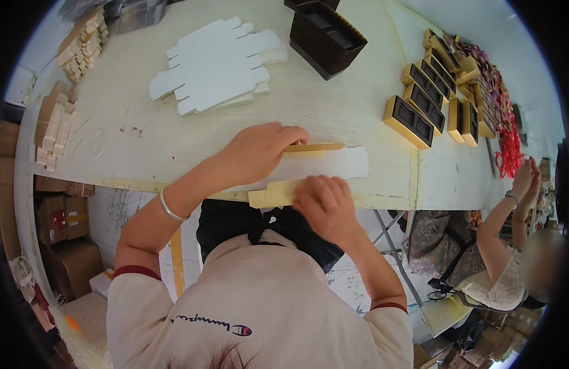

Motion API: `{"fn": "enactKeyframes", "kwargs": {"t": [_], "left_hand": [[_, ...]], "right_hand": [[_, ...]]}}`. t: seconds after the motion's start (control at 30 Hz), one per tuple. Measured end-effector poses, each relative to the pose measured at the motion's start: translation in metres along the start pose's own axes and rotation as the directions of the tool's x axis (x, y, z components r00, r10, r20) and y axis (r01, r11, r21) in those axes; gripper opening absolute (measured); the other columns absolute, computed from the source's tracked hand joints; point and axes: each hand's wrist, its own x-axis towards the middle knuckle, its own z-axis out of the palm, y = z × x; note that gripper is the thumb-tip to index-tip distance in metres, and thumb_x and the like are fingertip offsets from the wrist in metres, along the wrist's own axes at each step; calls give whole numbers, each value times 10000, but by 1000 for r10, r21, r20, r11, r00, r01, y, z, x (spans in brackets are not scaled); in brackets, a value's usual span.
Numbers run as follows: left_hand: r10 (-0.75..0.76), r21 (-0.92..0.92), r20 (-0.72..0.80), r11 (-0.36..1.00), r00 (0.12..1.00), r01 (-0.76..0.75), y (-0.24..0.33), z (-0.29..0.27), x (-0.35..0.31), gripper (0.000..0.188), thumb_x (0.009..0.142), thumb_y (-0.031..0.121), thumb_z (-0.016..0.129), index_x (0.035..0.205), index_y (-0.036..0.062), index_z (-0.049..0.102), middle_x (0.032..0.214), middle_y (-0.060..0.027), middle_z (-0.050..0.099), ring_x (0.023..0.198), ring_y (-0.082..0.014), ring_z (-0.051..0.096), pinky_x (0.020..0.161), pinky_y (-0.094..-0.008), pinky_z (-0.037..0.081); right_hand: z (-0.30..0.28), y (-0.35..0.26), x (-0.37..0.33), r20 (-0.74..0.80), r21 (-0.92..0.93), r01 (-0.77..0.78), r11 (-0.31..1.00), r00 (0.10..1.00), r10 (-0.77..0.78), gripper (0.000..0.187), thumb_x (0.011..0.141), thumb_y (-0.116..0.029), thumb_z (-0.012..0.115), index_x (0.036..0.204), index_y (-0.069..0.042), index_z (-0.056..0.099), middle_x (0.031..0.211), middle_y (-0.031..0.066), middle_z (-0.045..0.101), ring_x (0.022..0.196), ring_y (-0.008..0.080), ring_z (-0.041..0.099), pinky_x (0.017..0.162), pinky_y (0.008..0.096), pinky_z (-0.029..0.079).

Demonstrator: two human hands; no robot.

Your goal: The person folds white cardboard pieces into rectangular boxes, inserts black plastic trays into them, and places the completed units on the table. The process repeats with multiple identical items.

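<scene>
A flat box blank, white inside with gold flaps, lies at the near edge of the pale wooden table. My left hand presses down on its left part, fingers at the gold top flap. My right hand grips the gold lower flap at the table edge and bends it. A silver bangle sits on my left wrist.
A stack of white flat blanks lies further back, with a dark brown tray stack to its right. Gold boxes with dark inserts line the right side. Piles of folded card sit left. Another person works at the right.
</scene>
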Motion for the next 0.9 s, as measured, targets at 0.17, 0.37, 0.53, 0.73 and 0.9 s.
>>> {"fn": "enactKeyframes", "kwargs": {"t": [0.17, 0.37, 0.53, 0.73, 0.9], "left_hand": [[-10, 27, 35, 1000, 999, 10, 2, -1, -4, 297, 830, -33, 515, 1090, 102, 565, 941, -102, 632, 856, -294, 599, 723, -399, 481], [27, 131, 154, 990, 988, -48, 27, -17, -17, 114, 780, 108, 695, 870, 63, 642, 1104, -57, 621, 911, -256, 564, 781, -354, 486], [43, 190, 68, 980, 997, -55, 23, -7, -30, 241, 740, 207, 754, 896, 43, 674, 1193, -49, 593, 989, -259, 516, 843, -337, 466], [-3, 164, 51, 986, 999, -6, 18, -2, -29, 252, 743, 210, 747, 906, 33, 673, 1195, -62, 580, 961, -257, 502, 843, -336, 465], [-120, 137, -2, 983, 993, 119, 31, 7, -23, 271, 726, 225, 756, 887, 26, 666, 1151, -77, 557, 923, -266, 512, 780, -353, 485]], "right_hand": [[5, -6, -3, 35, -10, 54, 998, 998, -54, 315, 796, -178, 673, 1056, -13, 607, 1017, 98, 539, 936, 245, 548, 813, 354, 465], [-9, 1, 21, 225, 170, -94, 981, 973, 54, 163, 793, -158, 667, 879, -36, 600, 888, 65, 560, 856, 243, 570, 729, 359, 479], [-2, 21, 46, 274, 301, -262, 917, 945, 180, 97, 799, -101, 672, 842, -39, 610, 805, 101, 595, 734, 297, 574, 649, 393, 472], [-29, 50, 33, 260, 268, -321, 909, 932, 252, 97, 813, -106, 680, 841, -49, 606, 775, 92, 597, 760, 289, 580, 697, 373, 454], [-31, 37, 37, 40, -201, -155, 967, 985, 166, 226, 777, -129, 669, 988, -59, 627, 1071, 105, 599, 965, 237, 558, 827, 357, 419]]}}
